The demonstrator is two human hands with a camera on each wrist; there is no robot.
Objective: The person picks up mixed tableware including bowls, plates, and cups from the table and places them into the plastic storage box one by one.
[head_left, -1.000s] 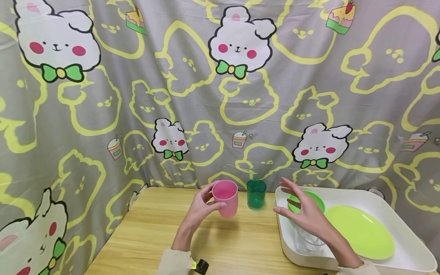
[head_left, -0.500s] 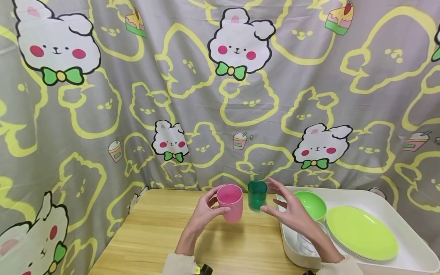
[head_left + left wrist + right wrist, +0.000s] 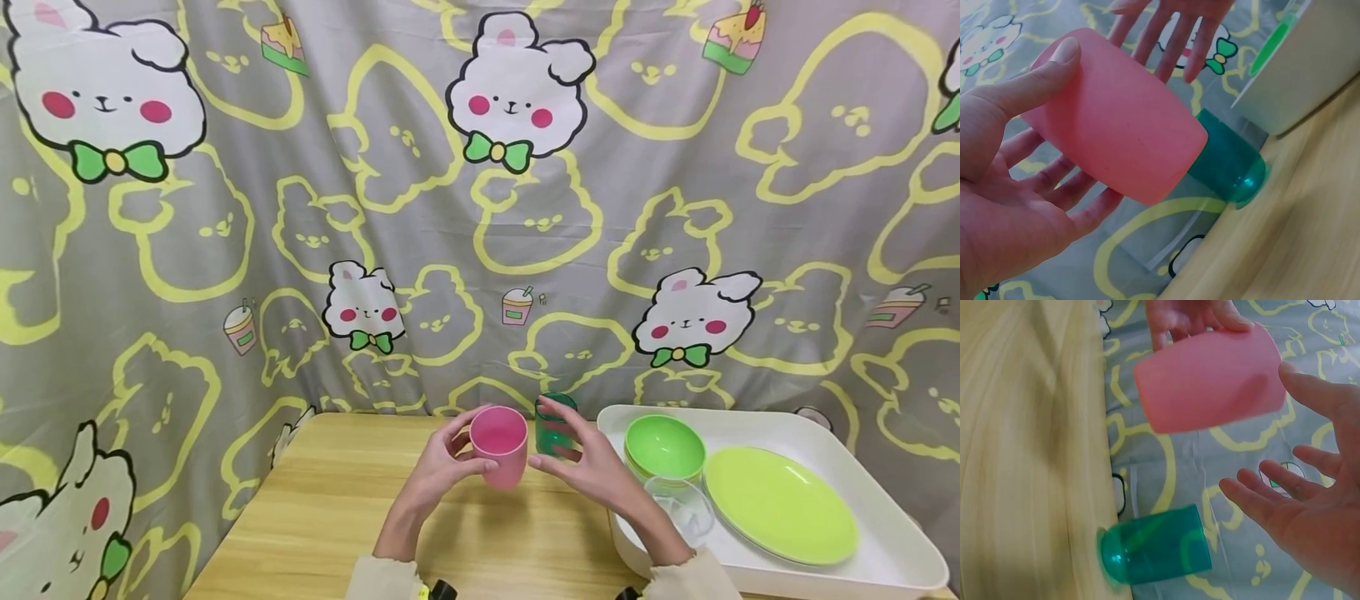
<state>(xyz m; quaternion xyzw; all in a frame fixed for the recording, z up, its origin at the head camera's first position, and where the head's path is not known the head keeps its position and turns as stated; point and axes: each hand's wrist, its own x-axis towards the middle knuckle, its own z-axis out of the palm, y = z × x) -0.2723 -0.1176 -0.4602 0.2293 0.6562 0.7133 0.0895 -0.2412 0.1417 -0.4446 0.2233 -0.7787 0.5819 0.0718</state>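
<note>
My left hand point(image 3: 438, 462) holds a pink cup point(image 3: 498, 450) upright above the table, thumb on the near side and fingers behind it. In the left wrist view the thumb lies along the cup point(image 3: 1122, 119) near its rim. My right hand point(image 3: 596, 467) is spread beside the cup's right side, thumb and fingers apart. From the right wrist view, its thumb tip is close to the pink cup point(image 3: 1210, 381); whether they touch I cannot tell. Behind that hand stands a translucent green cup point(image 3: 1160, 547) on the table, partly hidden by the fingers in the head view.
On the right, a white tray point(image 3: 911, 542) holds stacked green bowls point(image 3: 666, 446), a yellow-green oval plate point(image 3: 780, 504) and a clear glass vessel point(image 3: 686, 512). The wooden table point(image 3: 322, 500) ends at a grey patterned curtain point(image 3: 420, 208) at the back.
My right hand has moved left from over the tray, past the green cup, to the pink cup's side. The left hand with the pink cup has shifted slightly right and down.
</note>
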